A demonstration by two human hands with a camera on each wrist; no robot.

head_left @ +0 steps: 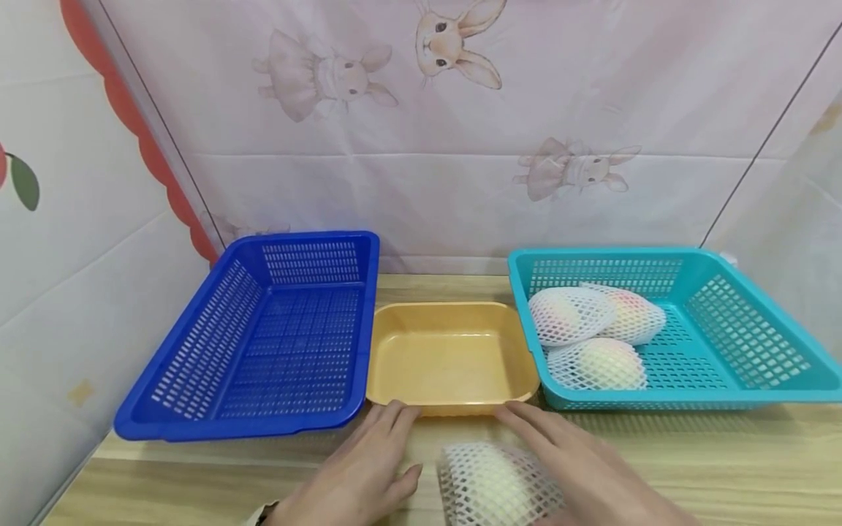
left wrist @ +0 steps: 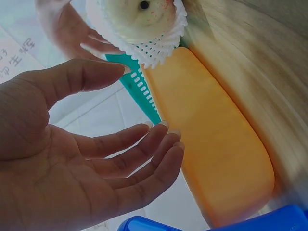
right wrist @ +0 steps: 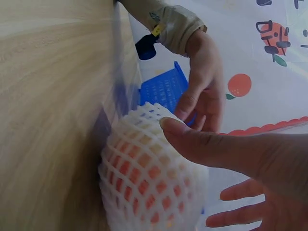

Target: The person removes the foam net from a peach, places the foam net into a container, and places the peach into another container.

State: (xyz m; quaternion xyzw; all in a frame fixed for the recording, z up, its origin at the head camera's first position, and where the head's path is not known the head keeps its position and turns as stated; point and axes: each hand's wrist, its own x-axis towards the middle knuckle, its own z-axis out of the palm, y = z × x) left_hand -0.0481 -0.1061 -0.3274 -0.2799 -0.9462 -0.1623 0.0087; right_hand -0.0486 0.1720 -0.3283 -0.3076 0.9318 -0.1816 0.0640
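Observation:
A pale fruit with red patches, in a white foam net [head_left: 496,482], sits on the table in front of the yellow basin [head_left: 447,365]. To its left is my left hand [head_left: 358,475], fingers loosely bent, holding nothing, fingertips by the basin's front rim. On the fruit's right side lies my right hand [head_left: 579,467], its longer fingers reaching toward the same rim. The right wrist view shows the right thumb [right wrist: 207,149] overlapping the netted fruit [right wrist: 149,178], with the other fingers spread apart. A dark hole marks the fruit's end [left wrist: 139,19] in the left wrist view.
A blue slotted basket [head_left: 250,429] stands left of the basin. On the right, a teal basket [head_left: 691,397] holds three netted fruits [head_left: 612,365] at its left end. A rabbit-print cloth [head_left: 434,197] hangs behind the table.

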